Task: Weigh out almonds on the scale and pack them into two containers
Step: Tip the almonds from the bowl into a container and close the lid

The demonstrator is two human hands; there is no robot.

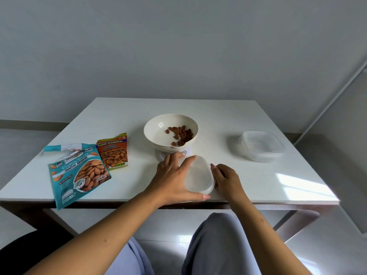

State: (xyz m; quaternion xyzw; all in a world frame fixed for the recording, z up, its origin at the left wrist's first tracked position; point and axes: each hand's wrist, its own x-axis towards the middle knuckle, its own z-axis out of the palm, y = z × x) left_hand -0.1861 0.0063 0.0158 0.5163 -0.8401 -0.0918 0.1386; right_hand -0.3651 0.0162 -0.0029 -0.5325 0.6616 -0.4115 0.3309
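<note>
A cream bowl (158,133) holding several almonds (181,133) sits on a white scale (174,153) at the table's middle. In front of it lies a clear plastic container (198,176) with its lid on. My left hand (172,179) wraps around the container's left side, fingers over the far edge and thumb at the near edge. My right hand (226,179) touches its right side with the fingertips. A second clear container (262,145) stands at the right, lid on.
Two almond packets lie at the left: a teal roasted almonds bag (79,175) overhanging the near table edge and a smaller salted almonds packet (113,151). The white table (258,187) ends just before my knees. A wall rises behind.
</note>
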